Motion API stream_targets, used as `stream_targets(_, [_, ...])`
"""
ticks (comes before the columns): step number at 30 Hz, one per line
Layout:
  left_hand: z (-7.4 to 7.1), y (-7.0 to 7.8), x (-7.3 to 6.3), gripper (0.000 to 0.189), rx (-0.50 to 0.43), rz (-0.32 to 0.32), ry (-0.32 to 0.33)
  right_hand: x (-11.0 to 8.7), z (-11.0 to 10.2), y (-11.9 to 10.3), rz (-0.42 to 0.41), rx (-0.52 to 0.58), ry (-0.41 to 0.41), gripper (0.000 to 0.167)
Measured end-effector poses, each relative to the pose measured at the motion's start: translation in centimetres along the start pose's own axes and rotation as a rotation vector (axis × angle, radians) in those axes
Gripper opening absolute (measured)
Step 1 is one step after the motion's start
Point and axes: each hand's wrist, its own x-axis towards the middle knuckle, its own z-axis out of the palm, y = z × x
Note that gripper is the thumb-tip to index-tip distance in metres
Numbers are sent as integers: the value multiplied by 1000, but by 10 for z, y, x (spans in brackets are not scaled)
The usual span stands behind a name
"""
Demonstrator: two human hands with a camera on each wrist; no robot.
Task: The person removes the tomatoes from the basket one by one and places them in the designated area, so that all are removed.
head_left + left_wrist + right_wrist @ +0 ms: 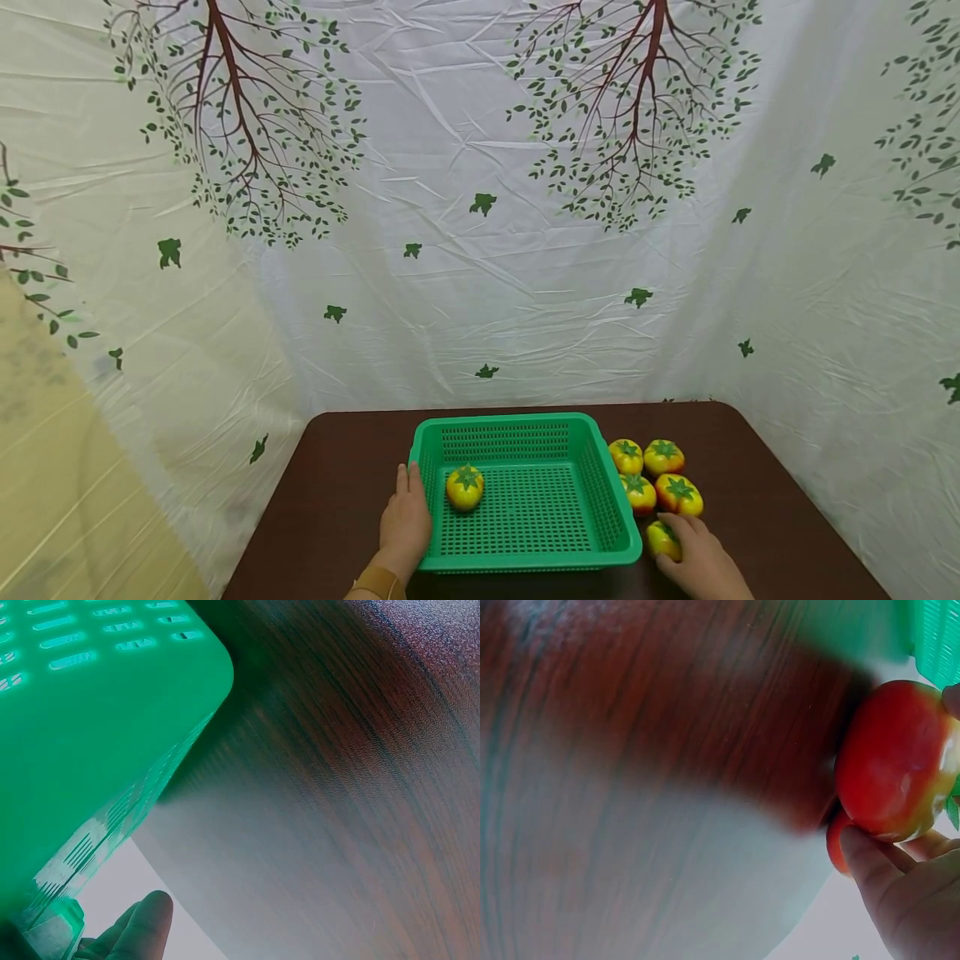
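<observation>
My left hand (406,525) rests against the left wall of a green plastic basket (525,564), its fingers fairly straight along the rim. In the left wrist view, fingertips (150,922) show beside the basket's wall (97,742). One yellow tomato-like fruit (465,488) with a green star-shaped top sits inside, towards the basket's left. Right of the basket, my right hand (701,554) holds another such fruit (663,542) between thumb and fingers. From the right wrist its side looks red turning yellow (892,761), and a second red fruit (835,844) peeks out behind it.
Several more red-yellow fruits (678,495) are grouped just right of the basket, the nearer ones close to its wall. All stand on a dark brown table (337,467) with rounded back corners. Behind hangs a white curtain (450,317) printed with trees and leaves.
</observation>
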Motion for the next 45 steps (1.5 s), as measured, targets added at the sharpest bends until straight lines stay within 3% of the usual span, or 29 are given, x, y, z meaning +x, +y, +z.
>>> stream_targets(36, [-1,1,0,56,-1,-22,-18,-4,8,-5,-39,-66,14,77])
stream_targets(45, [0,1,-1,56,5,-12,-11,-5,5,-2,-45,-61,5,69])
